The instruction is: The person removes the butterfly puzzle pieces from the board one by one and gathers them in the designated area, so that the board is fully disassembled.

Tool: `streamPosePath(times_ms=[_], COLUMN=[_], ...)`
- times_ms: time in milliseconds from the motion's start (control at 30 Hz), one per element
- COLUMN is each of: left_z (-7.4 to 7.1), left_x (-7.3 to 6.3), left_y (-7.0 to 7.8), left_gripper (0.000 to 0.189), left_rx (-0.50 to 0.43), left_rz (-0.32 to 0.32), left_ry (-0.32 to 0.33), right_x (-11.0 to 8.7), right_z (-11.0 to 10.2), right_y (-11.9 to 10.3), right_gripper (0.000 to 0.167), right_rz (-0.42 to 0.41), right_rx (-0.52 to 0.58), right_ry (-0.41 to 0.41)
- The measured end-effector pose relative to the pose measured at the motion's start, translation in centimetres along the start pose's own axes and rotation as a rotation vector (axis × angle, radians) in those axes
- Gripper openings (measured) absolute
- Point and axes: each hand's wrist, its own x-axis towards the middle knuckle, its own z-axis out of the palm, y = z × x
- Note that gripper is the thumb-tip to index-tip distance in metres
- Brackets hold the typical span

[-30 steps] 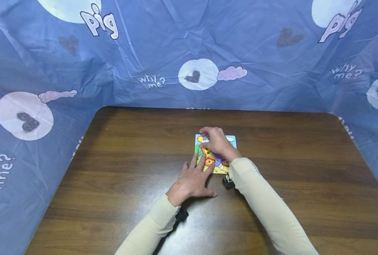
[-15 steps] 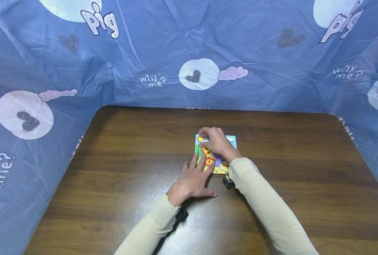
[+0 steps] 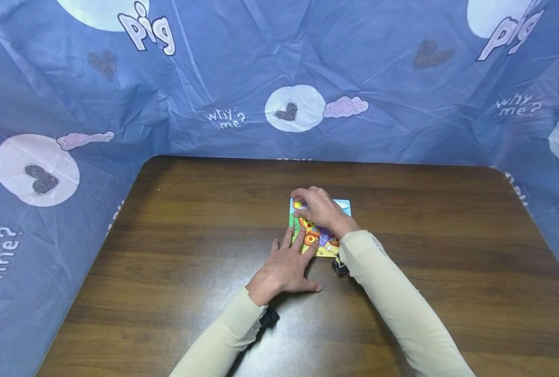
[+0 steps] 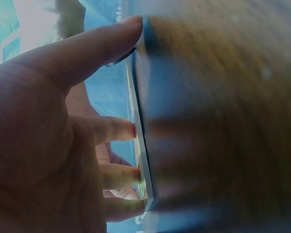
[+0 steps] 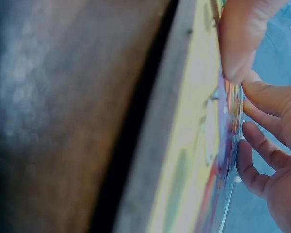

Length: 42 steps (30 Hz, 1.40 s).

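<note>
A small square picture puzzle board (image 3: 343, 204) lies flat on the table, with a sun, a cloud and red, yellow and purple shapes. My left hand (image 3: 286, 268) is spread out, its fingertips resting on the board's near left part and its thumb apart on the table side. Over the board's upper middle, my right hand (image 3: 322, 210) bends its fingers and thumb down and pinches at a puzzle piece, mostly hidden beneath it. In the right wrist view, the curled fingers (image 5: 254, 167) touch the colourful surface. The left wrist view shows the board's thin edge (image 4: 141, 145) at the fingertips.
The brown wooden table (image 3: 189, 209) has rounded far corners. A blue printed cloth (image 3: 241, 68) hangs behind it and along both sides. Black wrist cameras sit below the left cuff (image 3: 269, 317) and at the right cuff (image 3: 340, 266).
Both hands keep almost the same place on the board. The right hand's fingers shift very slightly, and the whole view drifts a little.
</note>
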Motion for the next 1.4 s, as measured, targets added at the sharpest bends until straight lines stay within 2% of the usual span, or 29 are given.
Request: streamPosePath(times_ms=[167, 400, 733, 967, 1200, 1400], left_z=[-0.09, -0.03, 0.05, 0.03, 0.0, 0.01], left_x=[-0.08, -0.12, -0.07, -0.06, -0.02, 0.01], left_y=[0.02, -0.04, -0.05, -0.04, -0.03, -0.02], left_gripper=[0.099, 0.099, 0.098, 0.099, 0.1, 0.099], left_rx=[0.009, 0.01, 0.013, 0.018, 0.015, 0.014], left_rz=[-0.001, -0.002, 0.001, 0.002, -0.005, -0.003], left_ry=[0.007, 0.007, 0.012, 0.018, 0.014, 0.011], right_x=[0.0, 0.39, 0.71, 0.83, 0.76, 0.67], right_z=[-0.01, -0.02, 0.15, 0.08, 0.02, -0.08], right_y=[0.09, 0.07, -0.02, -0.27, -0.19, -0.13], right_gripper=[0.042, 0.051, 0.051, 0.054, 0.053, 0.054], right_rz=[0.004, -0.046, -0.058, -0.019, -0.027, -0.007], right_rx=[0.001, 0.008, -0.004, 0.012, -0.02, 0.006], right_ry=[-0.002, -0.028, -0.022, -0.022, -0.01, -0.025])
